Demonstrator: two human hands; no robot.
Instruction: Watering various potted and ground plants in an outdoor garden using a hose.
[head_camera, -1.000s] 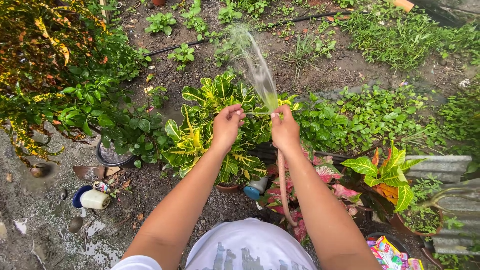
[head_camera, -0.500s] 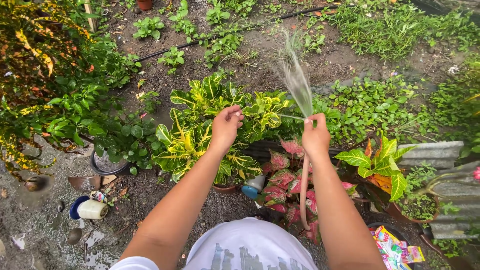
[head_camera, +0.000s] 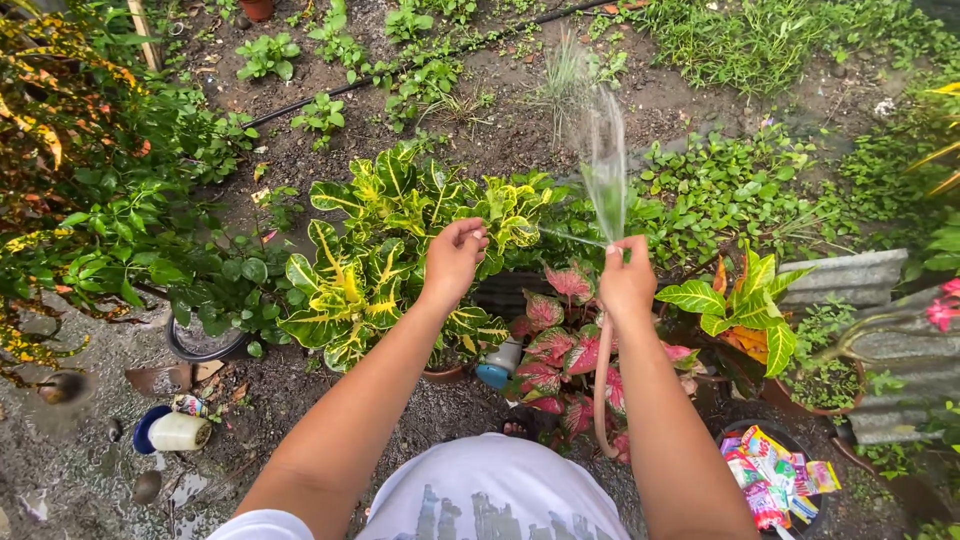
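Note:
My right hand grips the end of a pinkish garden hose that hangs down under my forearm. A fan of water sprays up and away from that hand over the soil and low green plants. My left hand is held loosely closed above a yellow-green croton plant, a little left of the hose end and apart from it. A thin thread of water runs between the two hands. A red-leaved potted plant stands below my right hand.
A second croton in a pot is at the right, beside corrugated metal sheets. A black dish of colourful sachets lies lower right. A black tub, a white jar and a black pipe are on wet ground.
My right hand has carried the hose end to the right, away from my left hand, so the spray now lands further right. The view has drifted up and right.

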